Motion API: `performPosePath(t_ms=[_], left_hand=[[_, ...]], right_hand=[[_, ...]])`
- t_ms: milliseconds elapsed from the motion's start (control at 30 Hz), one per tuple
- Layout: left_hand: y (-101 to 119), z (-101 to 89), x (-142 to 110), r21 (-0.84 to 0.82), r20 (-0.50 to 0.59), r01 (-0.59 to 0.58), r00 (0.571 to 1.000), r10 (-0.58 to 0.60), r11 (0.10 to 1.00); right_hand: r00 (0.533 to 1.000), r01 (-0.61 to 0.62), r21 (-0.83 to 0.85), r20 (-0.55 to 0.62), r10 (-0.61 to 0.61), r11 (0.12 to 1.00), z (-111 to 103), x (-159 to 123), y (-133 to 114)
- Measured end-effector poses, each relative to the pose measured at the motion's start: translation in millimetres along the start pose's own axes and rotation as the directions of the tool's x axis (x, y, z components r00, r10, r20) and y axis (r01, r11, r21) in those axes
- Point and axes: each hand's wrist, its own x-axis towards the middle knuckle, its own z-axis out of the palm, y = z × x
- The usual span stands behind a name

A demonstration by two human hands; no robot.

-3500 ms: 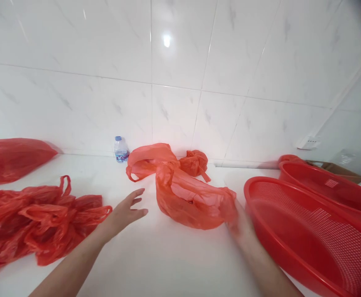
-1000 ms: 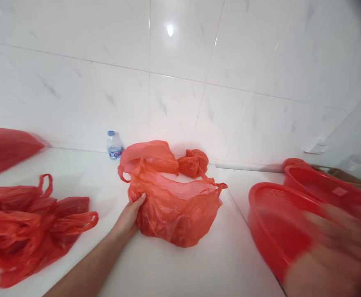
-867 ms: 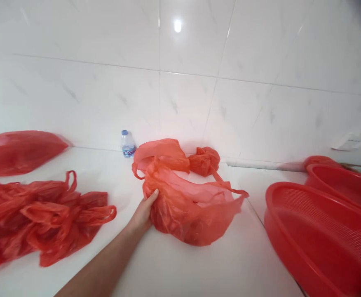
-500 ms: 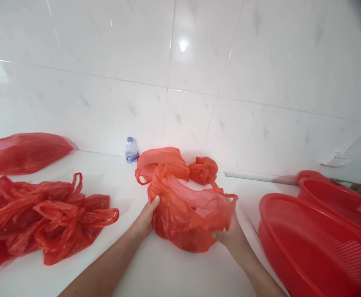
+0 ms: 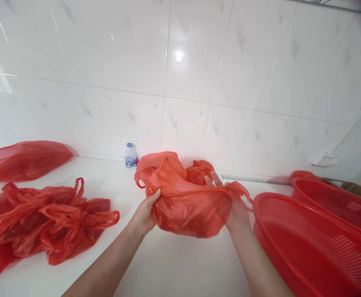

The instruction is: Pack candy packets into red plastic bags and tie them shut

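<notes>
A thin red plastic bag (image 5: 193, 212) hangs stretched between my two hands above the white table. My left hand (image 5: 148, 212) is closed on the bag's left side, thumb on the near face. At the other end, my right hand (image 5: 236, 215) is open, its fingers spread and showing above the bag's upper edge. Part of this hand is covered by the bag, and a bag handle trails over it to the right. Just behind lie another red bag (image 5: 165, 159) and a crumpled red bundle (image 5: 199, 171). What the held bag contains, if anything, I cannot make out.
On the left lies a heap of red plastic bags (image 5: 59, 218), with a fuller red bag (image 5: 29, 161) behind it. A small water bottle (image 5: 131, 156) stands against the tiled wall. Large red perforated baskets (image 5: 291, 243) occupy the right side.
My right hand has spread its fingers behind the bag and moved slightly right. The bag is now drawn wider and raised a little; my left hand keeps its hold. The view has shifted slightly.
</notes>
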Motion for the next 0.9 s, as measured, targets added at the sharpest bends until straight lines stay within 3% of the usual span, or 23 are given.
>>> performPosePath(t_ms=[133, 200, 333, 467, 600, 733, 900], left_hand=[[-9, 1.6, 7, -0.007, 0.149, -0.097, 0.984, 0.097, 0.995], [-12, 1.7, 12, -0.003, 0.209, -0.102, 0.973, 0.1, 0.995], [-15, 2.5, 27, 0.035, 0.169, -0.05, 0.985, 0.044, 0.998], [-28, 1.4, 49, 0.105, 0.039, -0.13, 0.991, 0.126, 0.986], [-46, -11.3, 69, 0.124, -0.007, -0.139, 0.99, 0.141, 0.983], [-52, -23.4, 83, 0.129, 0.028, -0.106, 0.994, 0.103, 0.986], [-53, -13.2, 83, 0.192, 0.127, -0.072, 0.991, 0.048, 0.979]], right_hand=[[0.997, -0.038, 0.339, 0.076, 0.013, 0.94, 7, 11, -3], [0.992, -0.074, 0.4, 0.123, 0.026, 0.914, 11, 16, -1], [0.978, -0.148, 0.192, 0.175, 0.115, 0.97, 12, 24, 13], [0.973, -0.204, 0.023, 0.112, 0.2, 0.979, 6, 30, 39], [0.959, -0.276, -0.05, 0.055, 0.279, 0.96, -8, 38, 66], [0.937, -0.341, -0.174, 0.012, 0.348, 0.924, -16, 42, 84], [0.935, -0.312, -0.275, 0.081, 0.345, 0.909, -6, 38, 82]])
